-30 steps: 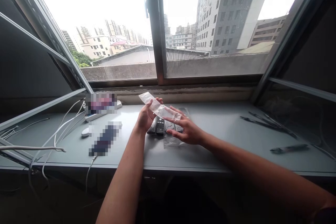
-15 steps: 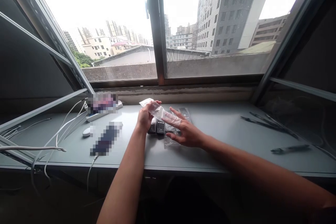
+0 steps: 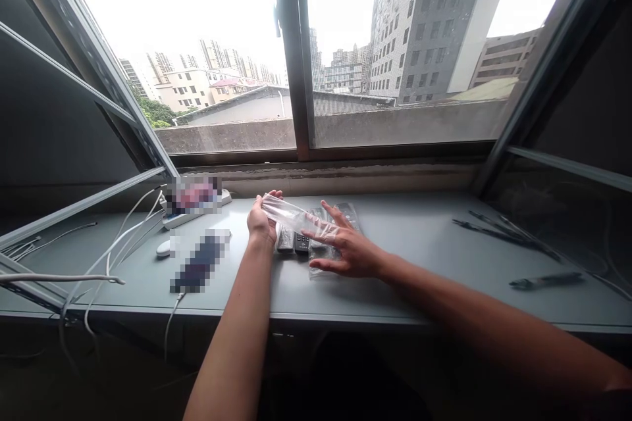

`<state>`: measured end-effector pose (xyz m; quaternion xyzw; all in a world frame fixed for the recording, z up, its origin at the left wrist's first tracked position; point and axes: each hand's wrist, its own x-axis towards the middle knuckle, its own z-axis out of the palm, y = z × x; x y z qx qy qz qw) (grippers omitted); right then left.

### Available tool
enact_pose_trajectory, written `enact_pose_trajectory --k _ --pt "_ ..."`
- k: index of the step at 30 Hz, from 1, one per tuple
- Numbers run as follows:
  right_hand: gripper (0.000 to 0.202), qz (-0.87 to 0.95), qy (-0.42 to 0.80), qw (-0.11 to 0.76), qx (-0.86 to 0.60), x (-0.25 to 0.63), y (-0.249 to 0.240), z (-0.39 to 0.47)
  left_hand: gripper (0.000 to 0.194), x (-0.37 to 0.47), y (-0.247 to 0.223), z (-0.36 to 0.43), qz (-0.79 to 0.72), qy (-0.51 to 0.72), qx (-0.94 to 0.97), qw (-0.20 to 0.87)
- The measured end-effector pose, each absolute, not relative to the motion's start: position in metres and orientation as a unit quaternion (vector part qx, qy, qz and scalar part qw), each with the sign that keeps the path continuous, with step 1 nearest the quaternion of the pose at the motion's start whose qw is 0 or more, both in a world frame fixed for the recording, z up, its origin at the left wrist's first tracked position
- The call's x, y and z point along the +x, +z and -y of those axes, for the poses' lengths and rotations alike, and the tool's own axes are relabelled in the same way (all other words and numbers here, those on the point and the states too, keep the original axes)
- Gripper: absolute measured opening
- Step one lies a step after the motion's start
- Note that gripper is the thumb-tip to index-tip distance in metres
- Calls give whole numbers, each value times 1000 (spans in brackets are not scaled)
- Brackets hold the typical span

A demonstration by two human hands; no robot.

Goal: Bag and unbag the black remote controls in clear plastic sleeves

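A clear plastic bag (image 3: 291, 216) is stretched at a slant between my two hands. My left hand (image 3: 261, 218) grips its upper left end, palm partly turned up. My right hand (image 3: 351, 247) has its fingers spread; some of them reach into or under the bag's lower right end, and I cannot tell which. Below the bag, a black remote control (image 3: 302, 245) with a keypad lies beside a second remote (image 3: 285, 241), both partly covered. More clear plastic wrapping (image 3: 320, 268) and a dark remote-like item (image 3: 348, 213) lie beneath and behind my right hand.
On the grey desk (image 3: 424, 237), a white power strip (image 3: 197, 210) with cables stands back left. Near it are a white mouse-like object (image 3: 164, 248) and a blurred-out dark device (image 3: 200, 264). Dark pens or cables (image 3: 503, 237) and a green-tipped pen-like item (image 3: 546, 281) lie right.
My left hand has moved left and slightly down, pulling the bag longer and tauter. My right hand's fingers have spread a little, while its place is nearly the same.
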<state>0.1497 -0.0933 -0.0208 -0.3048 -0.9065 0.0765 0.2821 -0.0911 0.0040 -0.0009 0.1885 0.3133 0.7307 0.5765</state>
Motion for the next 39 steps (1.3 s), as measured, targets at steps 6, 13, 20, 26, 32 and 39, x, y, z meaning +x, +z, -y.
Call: enact_pose_trajectory --k 6,13,20,26,32,39 --pt "74 893 109 302 -316 149 -24 94 49 -97 3 -2 -312 746 162 565" --pt "94 862 134 336 -354 141 -22 92 63 -86 4 13 -291 584 392 649" --pt "90 887 77 355 -284 138 -22 91 27 -80 6 16 -283 593 374 654" --pt "54 884 61 418 -198 138 -26 89 16 -98 5 0 -272 745 139 592" --pt "59 930 67 281 -228 131 -33 92 17 -103 5 -1 -270 749 66 601" --pt "57 932 105 288 -194 133 -27 96 12 -99 6 2 -270 746 80 603"
